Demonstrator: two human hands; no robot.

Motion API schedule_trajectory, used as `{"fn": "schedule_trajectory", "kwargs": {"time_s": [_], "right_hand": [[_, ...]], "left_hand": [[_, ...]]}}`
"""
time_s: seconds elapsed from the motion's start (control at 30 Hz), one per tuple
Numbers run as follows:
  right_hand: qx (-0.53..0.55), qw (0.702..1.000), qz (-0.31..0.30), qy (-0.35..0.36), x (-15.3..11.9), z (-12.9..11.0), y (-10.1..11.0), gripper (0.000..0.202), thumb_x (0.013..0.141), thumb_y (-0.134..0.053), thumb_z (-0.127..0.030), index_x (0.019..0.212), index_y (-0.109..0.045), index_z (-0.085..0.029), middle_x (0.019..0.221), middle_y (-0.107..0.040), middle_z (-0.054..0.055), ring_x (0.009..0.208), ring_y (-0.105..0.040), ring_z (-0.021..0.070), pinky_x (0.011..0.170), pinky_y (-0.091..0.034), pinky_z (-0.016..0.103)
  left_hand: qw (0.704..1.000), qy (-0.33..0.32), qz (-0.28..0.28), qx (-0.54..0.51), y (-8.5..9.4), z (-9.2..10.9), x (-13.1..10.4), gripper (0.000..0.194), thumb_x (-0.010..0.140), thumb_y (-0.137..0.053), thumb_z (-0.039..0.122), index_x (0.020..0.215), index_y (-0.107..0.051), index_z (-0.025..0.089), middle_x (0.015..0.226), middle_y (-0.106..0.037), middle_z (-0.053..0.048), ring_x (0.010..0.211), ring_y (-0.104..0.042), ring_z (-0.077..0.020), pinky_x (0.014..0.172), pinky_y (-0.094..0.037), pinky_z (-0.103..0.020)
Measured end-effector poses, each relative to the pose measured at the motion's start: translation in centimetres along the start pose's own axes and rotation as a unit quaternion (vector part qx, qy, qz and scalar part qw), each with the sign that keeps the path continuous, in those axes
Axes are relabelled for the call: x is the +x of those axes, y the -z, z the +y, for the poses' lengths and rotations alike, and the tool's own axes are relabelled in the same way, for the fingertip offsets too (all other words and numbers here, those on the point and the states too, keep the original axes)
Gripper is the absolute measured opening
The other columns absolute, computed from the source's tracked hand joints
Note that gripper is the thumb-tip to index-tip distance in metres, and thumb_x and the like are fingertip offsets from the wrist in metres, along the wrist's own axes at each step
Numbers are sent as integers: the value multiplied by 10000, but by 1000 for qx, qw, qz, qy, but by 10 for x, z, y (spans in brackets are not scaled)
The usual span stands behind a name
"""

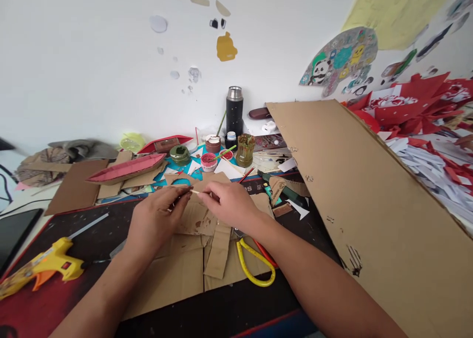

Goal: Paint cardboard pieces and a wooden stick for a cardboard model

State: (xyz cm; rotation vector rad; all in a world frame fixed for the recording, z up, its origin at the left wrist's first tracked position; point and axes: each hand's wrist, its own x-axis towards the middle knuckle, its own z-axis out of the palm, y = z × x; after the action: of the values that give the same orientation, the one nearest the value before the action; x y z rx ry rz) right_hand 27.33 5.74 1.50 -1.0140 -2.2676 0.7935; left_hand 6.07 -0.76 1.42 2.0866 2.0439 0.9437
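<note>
Near the middle of the view, a small pale stick (195, 192) spans the short gap between my two hands. My left hand (157, 217) pinches its left end with the fingertips. The fingers of my right hand (229, 205) are closed on its right end. Below the hands lie flat cardboard pieces (173, 274), with a narrow cardboard strip (219, 252) on top. Scissors (254, 264) with yellow and red handles rest on the cardboard, under my right forearm.
A yellow glue gun (55, 264) lies at the left. Paint pots (209, 161) and a black flask (234, 112) stand behind the hands. A large cardboard sheet (384, 190) fills the right side, beside a red and white paper pile (428, 126).
</note>
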Motion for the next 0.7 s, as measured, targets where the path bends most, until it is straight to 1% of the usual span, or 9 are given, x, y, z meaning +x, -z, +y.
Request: {"fn": "schedule_trajectory", "kwargs": {"time_s": [0.07, 0.13, 0.17, 0.23, 0.33, 0.43, 0.57, 0.7], "right_hand": [[-19, 1000, 0, 8, -1, -1, 1, 246, 1139, -662, -386, 983, -777, -233, 779, -683, 20, 750, -599, 196, 688, -279, 330], [-36, 999, -2, 13, -1, -1, 1, 256, 1144, -654, -387, 981, -773, -229, 791, -696, 28, 749, -603, 198, 682, -270, 334], [-44, 999, -4, 15, -1, -2, 0, 263, 1147, -649, -390, 982, -772, -227, 794, -703, 31, 745, -604, 198, 677, -264, 336], [-64, 998, -8, 14, -1, -3, 0, 278, 1154, -639, -400, 986, -770, -222, 802, -722, 35, 737, -604, 195, 667, -251, 341], [-96, 995, -16, 13, -2, -7, 1, 290, 1164, -629, -403, 999, -769, -210, 833, -755, 42, 738, -611, 191, 654, -233, 350], [-108, 994, -25, 15, -2, -10, 1, 296, 1173, -619, -405, 1019, -773, -204, 859, -773, 47, 754, -621, 192, 650, -230, 352], [-91, 995, -24, 19, -3, -11, 2, 282, 1166, -631, -400, 1034, -784, -204, 840, -758, 40, 748, -610, 189, 653, -241, 344], [-29, 999, -5, 24, -4, -10, 0, 253, 1154, -651, -378, 1051, -803, -204, 791, -710, 14, 737, -573, 174, 672, -273, 323]], "left_hand": [[999, -37, -6, 28, -1, -2, 0, 344, 1050, -564, 478, 1162, -857, 337, 1218, -894, -86, 1124, -840, -335, 1010, -629, -453], [995, -70, -20, 63, -2, -4, 1, 369, 1073, -534, 446, 1192, -849, 295, 1239, -890, -120, 1117, -848, -338, 993, -635, -450], [993, -84, -26, 84, -3, -6, 0, 377, 1081, -520, 428, 1199, -844, 276, 1242, -889, -133, 1100, -854, -336, 964, -643, -440], [985, -109, -30, 129, -6, -8, 0, 380, 1089, -500, 384, 1207, -834, 246, 1221, -892, -147, 1024, -868, -322, 860, -655, -408], [972, -151, -17, 180, -8, -9, -1, 377, 1093, -480, 319, 1204, -819, 195, 1144, -898, -160, 901, -870, -314, 707, -640, -377], [962, -184, -1, 203, -9, -7, -2, 385, 1100, -460, 284, 1193, -807, 144, 1080, -893, -183, 852, -866, -323, 651, -623, -375], [964, -163, 1, 210, -8, -2, -1, 386, 1091, -454, 282, 1143, -815, 156, 982, -883, -177, 777, -853, -322, 599, -584, -364], [975, -114, 10, 189, -3, 0, 0, 389, 1069, -478, 311, 1138, -832, 165, 924, -888, -147, 749, -851, -331, 618, -586, -375]]}}
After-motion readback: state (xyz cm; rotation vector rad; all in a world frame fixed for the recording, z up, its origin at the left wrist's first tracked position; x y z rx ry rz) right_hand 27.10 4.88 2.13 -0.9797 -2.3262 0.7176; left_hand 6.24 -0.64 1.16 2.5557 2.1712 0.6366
